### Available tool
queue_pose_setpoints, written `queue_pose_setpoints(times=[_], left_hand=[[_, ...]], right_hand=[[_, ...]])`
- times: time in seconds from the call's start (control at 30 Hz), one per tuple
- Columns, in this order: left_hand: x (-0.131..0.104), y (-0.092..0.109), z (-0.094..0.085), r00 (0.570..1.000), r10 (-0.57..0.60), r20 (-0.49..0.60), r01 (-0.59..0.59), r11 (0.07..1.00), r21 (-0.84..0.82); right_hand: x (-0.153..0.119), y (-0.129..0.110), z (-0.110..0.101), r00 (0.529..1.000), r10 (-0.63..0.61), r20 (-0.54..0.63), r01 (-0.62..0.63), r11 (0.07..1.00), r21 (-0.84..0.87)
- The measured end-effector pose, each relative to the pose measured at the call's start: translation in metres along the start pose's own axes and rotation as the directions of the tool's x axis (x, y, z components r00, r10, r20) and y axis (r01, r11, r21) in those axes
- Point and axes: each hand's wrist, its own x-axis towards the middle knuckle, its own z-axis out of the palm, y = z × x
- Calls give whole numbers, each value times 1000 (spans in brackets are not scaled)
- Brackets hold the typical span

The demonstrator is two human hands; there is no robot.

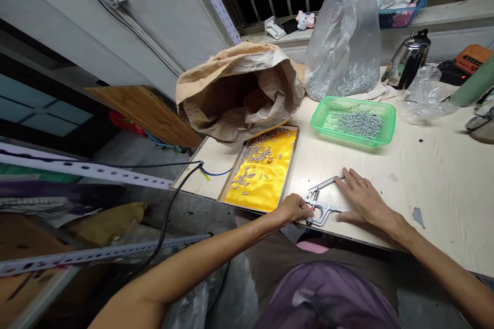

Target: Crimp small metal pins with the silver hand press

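silver two-handled metal tool (327, 208) just right of a shallow, yellow-cloth-lined rectangular tray (266, 193), left hand (296, 209) with fingertips pressed together at the tool's head, what they pinch unclear, right hand (360, 198) spread across both handles, light-green plastic basket (341, 139) right of the tray

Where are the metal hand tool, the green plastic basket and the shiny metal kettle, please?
Metal hand tool (326, 210): head view, on its grey frame.
Green plastic basket (349, 139): head view, on its front wall.
Shiny metal kettle (407, 59): head view, on its body.
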Motion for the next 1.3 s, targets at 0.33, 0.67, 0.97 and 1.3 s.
queue_pose_setpoints(times=[0.33, 0.67, 0.97, 1.3], left_hand=[[-9, 1, 7, 1000, 15, 5, -14, 996, -92], [-19, 5, 8, 1000, -4, 2, 4, 1000, -24], [-11, 5, 27, 712, 683, -163, -450, 622, 640], [12, 54, 23, 701, 664, 261, -564, 291, 773]], right_hand=[[8, 0, -8, 1000, -18, 11, 18, 1000, -6], [1, -2, -5, 998, -32, -51, 34, 998, 53], [-4, -13, 0, 996, -2, -90, 6, 999, 38], [-20, -7, 4, 992, 79, -96, -73, 995, 64]])
